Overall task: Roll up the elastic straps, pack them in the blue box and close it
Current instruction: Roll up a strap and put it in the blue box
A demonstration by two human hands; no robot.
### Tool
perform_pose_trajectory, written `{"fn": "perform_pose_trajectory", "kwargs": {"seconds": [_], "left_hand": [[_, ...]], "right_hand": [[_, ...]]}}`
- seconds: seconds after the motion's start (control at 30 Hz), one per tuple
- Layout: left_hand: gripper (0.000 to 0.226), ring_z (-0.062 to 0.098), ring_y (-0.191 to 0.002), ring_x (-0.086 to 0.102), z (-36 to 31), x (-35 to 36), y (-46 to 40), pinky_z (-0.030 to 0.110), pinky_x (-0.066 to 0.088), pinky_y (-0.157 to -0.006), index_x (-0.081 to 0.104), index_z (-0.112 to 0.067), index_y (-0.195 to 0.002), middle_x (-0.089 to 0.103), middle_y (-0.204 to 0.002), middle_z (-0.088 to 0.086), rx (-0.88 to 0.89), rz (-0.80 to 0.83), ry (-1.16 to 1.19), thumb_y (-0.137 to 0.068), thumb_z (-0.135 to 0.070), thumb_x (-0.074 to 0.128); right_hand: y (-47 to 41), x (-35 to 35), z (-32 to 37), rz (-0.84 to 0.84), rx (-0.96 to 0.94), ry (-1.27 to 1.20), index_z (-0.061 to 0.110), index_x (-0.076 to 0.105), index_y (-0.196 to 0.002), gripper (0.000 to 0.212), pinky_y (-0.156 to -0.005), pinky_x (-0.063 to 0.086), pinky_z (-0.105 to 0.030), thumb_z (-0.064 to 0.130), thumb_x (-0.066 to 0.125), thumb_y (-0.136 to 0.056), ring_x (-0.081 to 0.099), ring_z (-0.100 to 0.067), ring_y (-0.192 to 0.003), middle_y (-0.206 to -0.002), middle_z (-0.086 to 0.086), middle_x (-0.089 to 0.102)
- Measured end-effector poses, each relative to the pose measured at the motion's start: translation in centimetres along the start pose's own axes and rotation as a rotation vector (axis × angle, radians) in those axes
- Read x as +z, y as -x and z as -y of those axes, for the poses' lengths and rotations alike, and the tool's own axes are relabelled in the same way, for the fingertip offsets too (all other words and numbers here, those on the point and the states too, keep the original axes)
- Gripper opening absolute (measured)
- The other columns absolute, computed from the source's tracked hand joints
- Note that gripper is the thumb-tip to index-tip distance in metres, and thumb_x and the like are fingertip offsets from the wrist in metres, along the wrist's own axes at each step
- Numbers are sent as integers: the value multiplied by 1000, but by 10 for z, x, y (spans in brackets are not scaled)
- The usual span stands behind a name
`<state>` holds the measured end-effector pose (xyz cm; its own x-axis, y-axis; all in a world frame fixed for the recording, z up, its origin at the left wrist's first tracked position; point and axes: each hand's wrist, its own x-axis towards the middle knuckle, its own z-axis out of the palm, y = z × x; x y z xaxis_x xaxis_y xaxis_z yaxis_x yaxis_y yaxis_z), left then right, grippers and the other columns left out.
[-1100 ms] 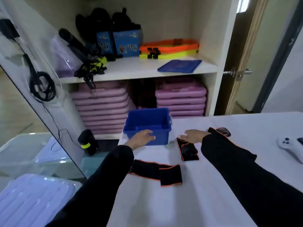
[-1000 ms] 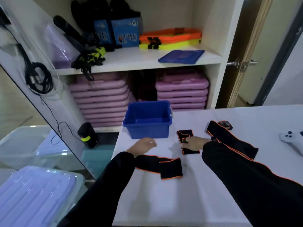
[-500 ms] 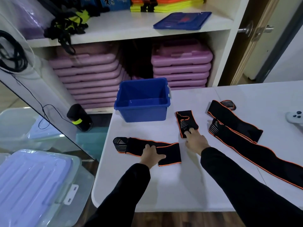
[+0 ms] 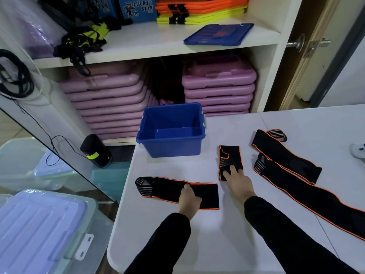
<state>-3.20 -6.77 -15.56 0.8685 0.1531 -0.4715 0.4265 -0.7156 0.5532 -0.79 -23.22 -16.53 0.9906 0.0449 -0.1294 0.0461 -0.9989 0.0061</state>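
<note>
The open blue box [image 4: 172,148] stands empty at the far left of the white table [image 4: 215,246]. Its blue lid [image 4: 218,34] lies on the shelf behind. Several black straps with orange edging lie flat on the table. My left hand [image 4: 188,200] lies on the left strap [image 4: 162,186], fingers curled on it. My right hand [image 4: 237,184] presses spread fingertips on the near end of a small folded strap [image 4: 230,155]. A medium strap [image 4: 284,155] and a long strap [image 4: 316,198] lie unrolled to the right.
A white controller [image 4: 358,150] sits at the table's right edge. Stacked pink cases [image 4: 217,84] fill the lower shelf behind the box. Clear storage bins [image 4: 39,224] and a black cylinder [image 4: 95,151] sit below the table's left edge.
Both hands drew back from beside the blue box toward me. The left settled on the left strap, the right on the small folded strap. The view tilted down.
</note>
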Motion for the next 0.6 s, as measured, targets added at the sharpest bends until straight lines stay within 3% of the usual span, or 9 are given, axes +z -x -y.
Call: {"fn": "perform_pose_trajectory", "kwargs": {"seconds": [0.13, 0.23, 0.33, 0.4, 0.5, 0.53, 0.6], "left_hand": [[14, 22, -84, 55, -6, -26, 0, 33, 48, -76, 54, -6, -94, 58, -93, 9, 95, -66, 173, -81, -1, 54], [24, 27, -92, 58, -17, -48, -6, 28, 43, -75, 59, -4, -106, 60, -93, 7, 113, -136, 280, -82, -5, 56], [41, 31, -102, 58, -27, -65, -12, 38, 48, -93, 50, -10, -124, 62, -109, 11, 140, -126, 443, -84, -2, 52], [48, 29, -100, 56, -34, -76, -14, 38, 48, -93, 45, -17, -128, 57, -111, 9, 229, -143, 464, -85, 4, 46], [35, 20, -97, 51, -42, -90, -13, 17, 45, -80, 61, -10, -109, 56, -105, 4, 282, -153, 440, -87, 8, 39], [32, 18, -96, 52, -44, -92, -12, 18, 45, -81, 65, -11, -100, 58, -101, 1, 263, -143, 444, -89, 5, 40], [25, 23, -98, 58, -45, -96, -9, 36, 50, -91, 68, -19, -86, 62, -91, -2, 240, -101, 481, -89, -4, 48]], "right_hand": [[3, 0, -4, -39, -99, 44, 12, 45, -125, 37, -72, 43, -33, 6, 46, -88, 51, -29, -104, -126, -10, 44], [-6, -10, -19, -111, -116, -81, 14, 50, -118, 37, -76, 42, -35, 7, 54, -82, 56, -29, -101, -118, -8, 47], [-20, -38, -30, -248, 0, -529, 7, 58, -116, 27, -85, 42, -36, 11, 47, -92, 58, -34, -99, -115, -15, 54], [-28, -62, -34, -302, 130, -808, 2, 60, -114, 26, -88, 37, -26, 12, 48, -93, 55, -32, -105, -114, -18, 57], [-34, -92, -36, -324, 186, -1083, 7, 60, -92, 13, -70, 34, -16, 11, 48, -93, 54, -21, -88, -92, -12, 58], [-34, -103, -36, -302, 193, -1192, 8, 57, -86, 12, -65, 33, -16, 11, 47, -93, 50, -16, -78, -85, -9, 54], [-35, -122, -37, -233, 200, -1367, 9, 55, -76, 18, -61, 33, -18, 10, 47, -92, 46, -11, -66, -75, -6, 51]]}}
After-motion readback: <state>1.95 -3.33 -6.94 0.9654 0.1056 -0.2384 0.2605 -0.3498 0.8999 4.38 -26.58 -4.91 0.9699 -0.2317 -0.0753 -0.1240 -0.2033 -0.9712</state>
